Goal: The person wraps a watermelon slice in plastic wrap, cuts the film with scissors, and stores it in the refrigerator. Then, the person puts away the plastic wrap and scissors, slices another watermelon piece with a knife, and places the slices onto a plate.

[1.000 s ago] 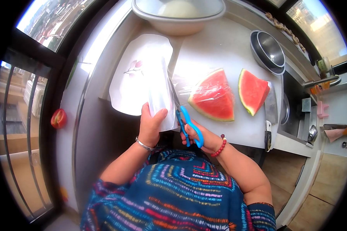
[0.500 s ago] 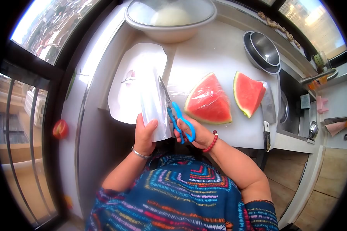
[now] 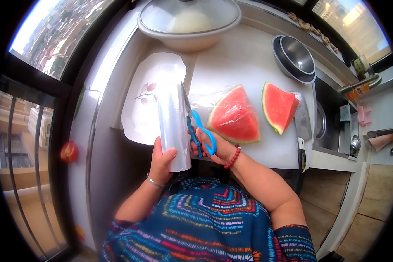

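My left hand [image 3: 162, 161] is closed around the lower part of a roll of cling film [image 3: 172, 126], which points away from me. In my right hand [image 3: 216, 146] is a pair of blue-handled scissors [image 3: 201, 131], its blades lying along the roll's right side. A clear sheet of film stretches from the roll over a large watermelon wedge [image 3: 236, 115] on the white cutting board [image 3: 270, 153]. Right of it stands a smaller watermelon piece [image 3: 278, 107], beside a knife [image 3: 302, 126] with a black and white handle.
A white patterned tray [image 3: 135, 118] lies under the roll's far end. At the back sits a lidded bowl [image 3: 187, 37]. Nested metal bowls [image 3: 294, 59] stand near the sink [image 3: 329, 118] and faucet [image 3: 360, 85] on the right.
The cling film roll and my left hand have shifted slightly toward me. The scissors have moved a little left and are more closely lined up with the roll's side.
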